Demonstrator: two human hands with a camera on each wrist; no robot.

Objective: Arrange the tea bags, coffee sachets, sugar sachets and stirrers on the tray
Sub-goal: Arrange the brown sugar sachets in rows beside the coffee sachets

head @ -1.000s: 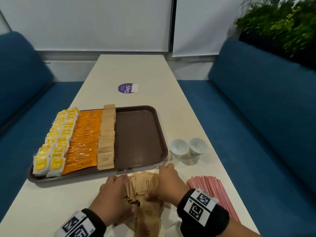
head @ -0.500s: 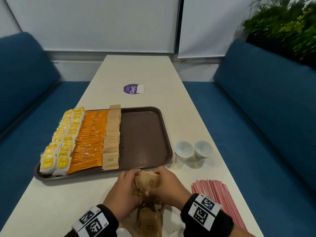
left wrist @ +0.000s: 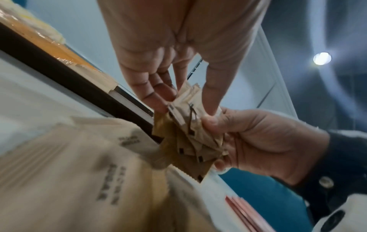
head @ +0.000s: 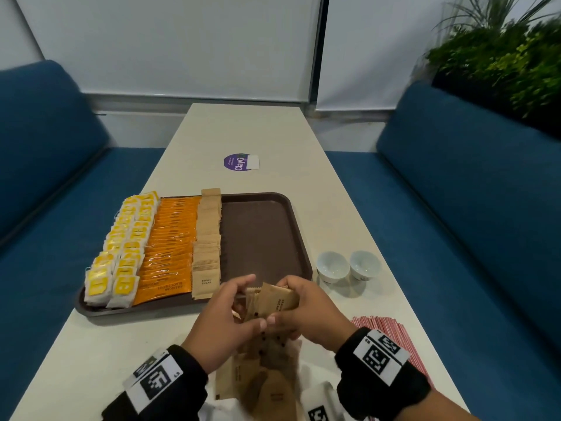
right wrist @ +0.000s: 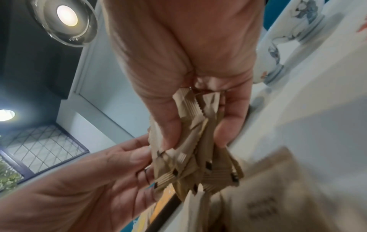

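Both hands are bunched around a messy wad of brown sugar sachets (head: 273, 302), held up off the tabletop (head: 243, 132) right at the near edge of the tray (head: 264, 232). The left hand (head: 226, 317) pinches the wad from its side with thumb and fingertips, the other fingers fairly straight. The right hand (head: 306, 311) has its thumb and curled fingers wrapped around the other side. In the wrist views the sachets fan out at odd angles between the two grips, not squared up at all.

More loose brown sachets (head: 264, 378) lie on the tabletop under the wrists, at about 6 o'clock from the tray. They look blurry there.

The tray's left part is filled in three lengthwise rows. Yellow tea bags (head: 121, 250) run along the 9 o'clock edge, with orange coffee sachets (head: 170, 247) just beside them. A row of brown sugar sachets (head: 208, 238) comes next, roughly down the middle. The right half of the tray shows bare brown surface.

Two small white cups (head: 347, 265) stand side by side just off the tray's near right corner, around 4 o'clock. The red-and-white stirrers (head: 382, 325) lie in a flat bundle on the tabletop nearer than the cups, by the right wrist. A purple round sticker (head: 238, 161) sits on the tabletop past the tray at 12 o'clock.
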